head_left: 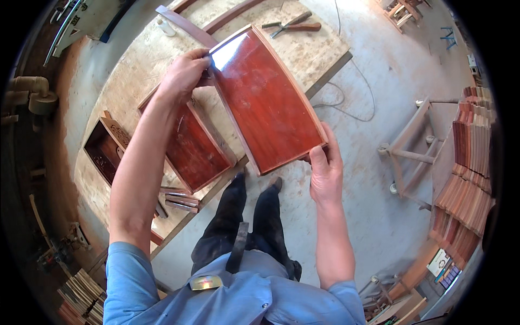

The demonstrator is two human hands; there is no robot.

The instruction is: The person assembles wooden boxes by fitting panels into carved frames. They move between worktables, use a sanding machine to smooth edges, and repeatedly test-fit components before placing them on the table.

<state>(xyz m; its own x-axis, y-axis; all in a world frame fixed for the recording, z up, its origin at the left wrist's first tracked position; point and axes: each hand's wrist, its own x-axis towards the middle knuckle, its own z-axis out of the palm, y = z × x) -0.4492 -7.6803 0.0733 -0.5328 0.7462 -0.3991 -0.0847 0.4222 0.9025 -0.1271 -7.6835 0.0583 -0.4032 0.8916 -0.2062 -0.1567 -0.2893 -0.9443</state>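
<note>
Between my two hands I hold up a glossy red-brown wooden drawer (265, 103) with a thin raised rim, tilted above the front edge of the workbench. My left hand (187, 73) grips its far left corner. At the near right corner my right hand (326, 170) is closed round the edge, the thumb on the rim and the other fingers partly hidden behind. A similar red-brown drawer (197, 146) lies on the bench beneath my left forearm. Further left stands a darker drawer (103, 149) with a carved front, partly covered by my arm.
The pale, worn workbench (130, 70) carries pincers (292, 26), a small white bottle (166, 27), long wooden strips (233, 16) and several short wood pieces (182, 200). On the right stand a wheeled wooden cart (414, 154) and stacked boards (468, 179). A cable (357, 116) crosses the floor.
</note>
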